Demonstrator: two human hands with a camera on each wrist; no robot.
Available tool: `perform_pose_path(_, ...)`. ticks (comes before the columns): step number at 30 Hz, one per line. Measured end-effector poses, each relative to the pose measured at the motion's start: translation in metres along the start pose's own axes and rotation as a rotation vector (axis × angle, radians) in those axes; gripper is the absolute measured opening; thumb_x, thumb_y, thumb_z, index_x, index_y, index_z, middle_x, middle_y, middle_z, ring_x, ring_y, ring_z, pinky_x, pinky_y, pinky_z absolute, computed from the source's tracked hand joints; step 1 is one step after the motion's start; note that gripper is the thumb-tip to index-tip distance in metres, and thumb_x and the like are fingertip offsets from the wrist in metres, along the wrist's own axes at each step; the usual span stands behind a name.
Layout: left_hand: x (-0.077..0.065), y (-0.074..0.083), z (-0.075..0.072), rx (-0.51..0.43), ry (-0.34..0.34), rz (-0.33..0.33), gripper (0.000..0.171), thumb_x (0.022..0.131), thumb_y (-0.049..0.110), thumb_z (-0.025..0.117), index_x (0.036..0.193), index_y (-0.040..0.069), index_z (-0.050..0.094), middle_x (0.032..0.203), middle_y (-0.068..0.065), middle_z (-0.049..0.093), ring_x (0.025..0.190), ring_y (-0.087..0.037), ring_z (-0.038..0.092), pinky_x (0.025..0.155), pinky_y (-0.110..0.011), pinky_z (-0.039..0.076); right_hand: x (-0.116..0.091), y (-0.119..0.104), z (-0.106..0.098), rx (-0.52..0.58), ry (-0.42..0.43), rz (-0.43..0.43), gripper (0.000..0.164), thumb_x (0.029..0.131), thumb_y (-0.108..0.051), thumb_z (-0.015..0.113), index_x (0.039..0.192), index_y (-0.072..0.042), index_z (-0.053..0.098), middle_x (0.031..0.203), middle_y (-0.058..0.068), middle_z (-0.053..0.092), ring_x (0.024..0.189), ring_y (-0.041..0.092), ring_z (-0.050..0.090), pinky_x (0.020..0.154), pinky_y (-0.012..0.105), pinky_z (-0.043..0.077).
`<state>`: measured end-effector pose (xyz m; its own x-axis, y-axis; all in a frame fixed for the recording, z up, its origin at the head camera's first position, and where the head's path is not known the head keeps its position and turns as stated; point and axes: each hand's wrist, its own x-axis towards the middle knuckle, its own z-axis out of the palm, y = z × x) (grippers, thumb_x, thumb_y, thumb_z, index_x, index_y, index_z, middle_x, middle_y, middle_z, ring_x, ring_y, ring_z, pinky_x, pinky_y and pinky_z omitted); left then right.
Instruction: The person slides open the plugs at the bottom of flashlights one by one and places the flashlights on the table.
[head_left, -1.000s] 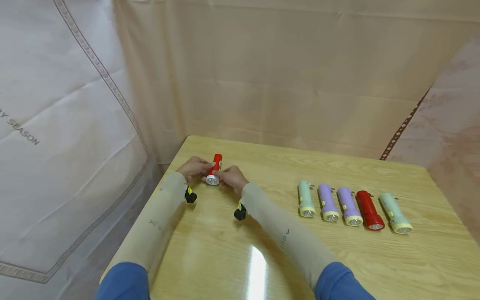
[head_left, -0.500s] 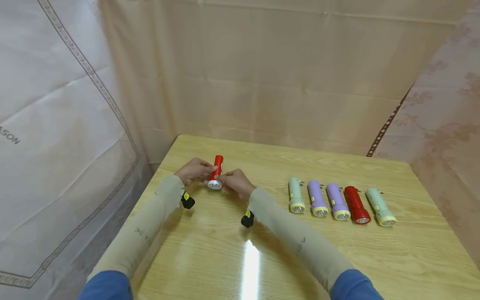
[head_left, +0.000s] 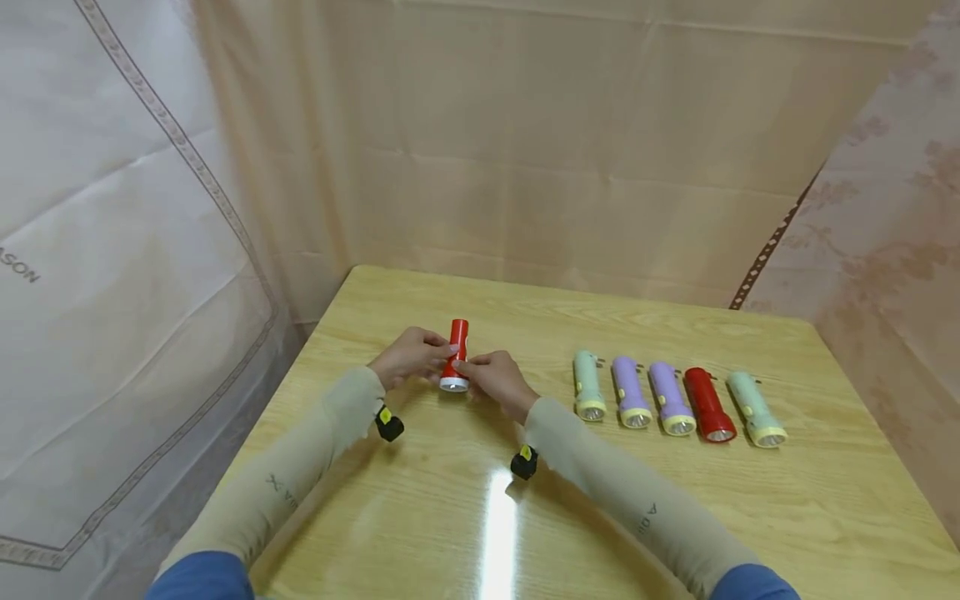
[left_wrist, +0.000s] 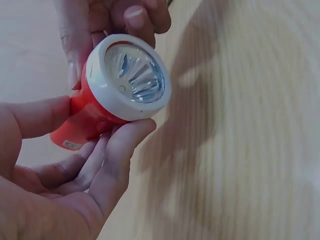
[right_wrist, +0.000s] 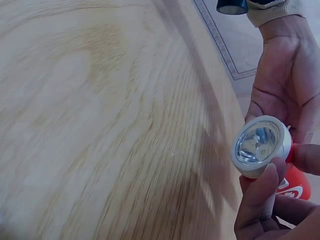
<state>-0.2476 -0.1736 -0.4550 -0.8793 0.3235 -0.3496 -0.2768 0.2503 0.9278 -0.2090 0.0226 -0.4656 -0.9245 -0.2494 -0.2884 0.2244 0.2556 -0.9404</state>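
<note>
A red flashlight with a white head ring point(head_left: 454, 384) is held between both hands over the left half of the table, its lens facing the person. My left hand point(head_left: 412, 357) grips its body from the left, with thumb on one side and fingers curled beneath, as the left wrist view shows of the flashlight point(left_wrist: 127, 80). From the right, my right hand point(head_left: 501, 379) pinches it near the head. In the right wrist view the fingers point(right_wrist: 262, 190) lie against the white ring, and white markings show on the red body point(right_wrist: 294, 190).
To the right, a row of flashlights lies on the wooden table point(head_left: 637, 517): a green one point(head_left: 587, 383), two purple ones point(head_left: 632, 390), a dark red one point(head_left: 708, 404) and another green one point(head_left: 753, 408). Cloth curtains point(head_left: 525, 150) hang behind and at the sides.
Both hands have carried the red flashlight a little to the right and nearer the person. The hold stays much the same. The head view has also shifted slightly.
</note>
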Motion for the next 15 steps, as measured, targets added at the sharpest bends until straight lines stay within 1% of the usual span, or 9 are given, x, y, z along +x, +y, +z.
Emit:
perform_pose_path(4, -0.005, 0.001, 0.01, -0.033, 0.002, 0.002, 0.037, 0.104, 0.014, 0.063, 0.131, -0.01, 0.058, 0.121, -0.021, 0.068, 0.096, -0.025, 0.069, 0.072, -0.032, 0.062, -0.009, 0.002, -0.006, -0.007, 0.006, -0.011, 0.028, 0.1, -0.03, 0.07, 0.101, -0.002, 0.076, 0.072, 0.004, 0.064, 0.061, 0.013, 0.054, 0.06, 0.028, 0.046)
perform_pose_path(9, -0.008, -0.003, 0.021, -0.028, -0.024, -0.006, 0.038, 0.103, 0.016, 0.065, 0.132, -0.008, 0.058, 0.119, -0.019, 0.068, 0.093, -0.025, 0.069, 0.072, -0.032, 0.062, -0.021, 0.009, -0.013, -0.013, 0.0, -0.004, 0.028, 0.1, -0.03, 0.071, 0.099, -0.003, 0.077, 0.071, 0.004, 0.063, 0.063, 0.014, 0.052, 0.061, 0.028, 0.047)
perform_pose_path(15, -0.012, -0.005, 0.033, -0.032, -0.047, -0.004, 0.039, 0.103, 0.019, 0.067, 0.132, -0.007, 0.059, 0.122, -0.019, 0.067, 0.098, -0.026, 0.07, 0.075, -0.034, 0.062, -0.035, 0.014, -0.02, -0.037, -0.004, -0.004, 0.027, 0.1, -0.03, 0.07, 0.094, -0.004, 0.076, 0.063, 0.0, 0.054, 0.059, 0.013, 0.046, 0.059, 0.028, 0.04)
